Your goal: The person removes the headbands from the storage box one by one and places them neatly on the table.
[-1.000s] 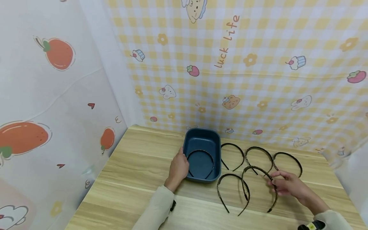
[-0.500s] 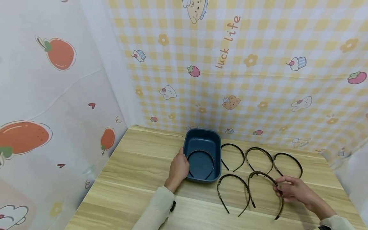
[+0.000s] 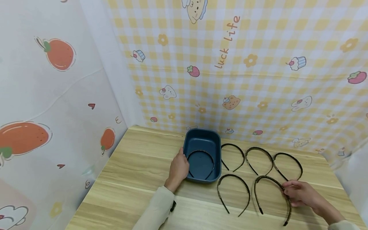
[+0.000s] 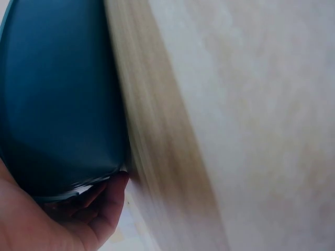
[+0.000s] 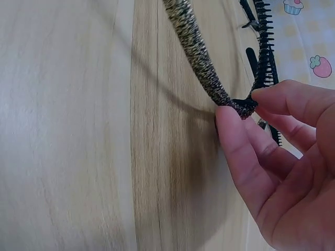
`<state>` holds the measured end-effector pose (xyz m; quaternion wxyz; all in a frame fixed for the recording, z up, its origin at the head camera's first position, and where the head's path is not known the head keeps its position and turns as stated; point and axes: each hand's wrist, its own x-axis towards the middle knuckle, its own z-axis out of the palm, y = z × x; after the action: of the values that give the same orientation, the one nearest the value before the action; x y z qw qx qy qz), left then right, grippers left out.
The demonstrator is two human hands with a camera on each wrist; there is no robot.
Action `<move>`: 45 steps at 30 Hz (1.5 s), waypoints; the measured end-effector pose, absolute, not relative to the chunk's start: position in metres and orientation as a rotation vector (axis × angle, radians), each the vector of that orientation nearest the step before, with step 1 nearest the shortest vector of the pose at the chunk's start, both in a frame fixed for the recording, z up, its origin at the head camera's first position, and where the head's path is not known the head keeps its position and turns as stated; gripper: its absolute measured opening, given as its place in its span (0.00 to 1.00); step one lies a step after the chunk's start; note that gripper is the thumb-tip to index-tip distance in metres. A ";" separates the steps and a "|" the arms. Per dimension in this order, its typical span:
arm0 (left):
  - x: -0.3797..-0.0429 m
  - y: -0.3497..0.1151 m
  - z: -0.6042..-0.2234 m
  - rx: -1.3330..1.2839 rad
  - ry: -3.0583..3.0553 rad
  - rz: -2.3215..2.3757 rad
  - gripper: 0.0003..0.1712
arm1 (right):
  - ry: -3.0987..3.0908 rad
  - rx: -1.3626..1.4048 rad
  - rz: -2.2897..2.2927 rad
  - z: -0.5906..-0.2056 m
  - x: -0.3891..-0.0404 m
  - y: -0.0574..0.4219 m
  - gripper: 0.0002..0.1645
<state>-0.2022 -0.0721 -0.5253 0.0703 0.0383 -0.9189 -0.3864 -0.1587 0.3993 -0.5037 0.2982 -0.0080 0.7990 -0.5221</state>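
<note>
My left hand (image 3: 178, 167) holds the left side of a dark blue rectangular bin (image 3: 205, 136). In the left wrist view its fingers curl against the wall of the bin, which covers part of them. A thin black headband (image 3: 200, 150) lies inside. My right hand (image 3: 306, 195) pinches a toothed headband by its right side, between thumb and fingers. Close up, that headband (image 5: 194, 49) has a glittery black and gold wrapping. Its two ends point toward the front of the table, and its shadow falls on the wood.
Behind the held headband, three headbands lie in a back row: a left one (image 3: 243, 154), a middle one (image 3: 258, 148) and a right one (image 3: 301, 167). Another headband (image 3: 233, 175) lies in front of the bin's right corner. A checked curtain (image 3: 201, 89) hangs behind the wooden table (image 3: 138, 153).
My right hand has carried the headband to the right and toward the front, away from overlapping the front headband. The left hand and the bin have stayed in place.
</note>
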 end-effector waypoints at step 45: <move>-0.202 -0.073 -0.526 0.116 -2.768 -1.144 0.25 | 2.521 0.086 -1.107 -0.481 -0.165 0.362 0.27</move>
<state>-0.2020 -0.0725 -0.5263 0.0721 0.0386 -0.9211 -0.3806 -0.1653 0.3625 -0.4808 0.1923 0.0307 0.8980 -0.3945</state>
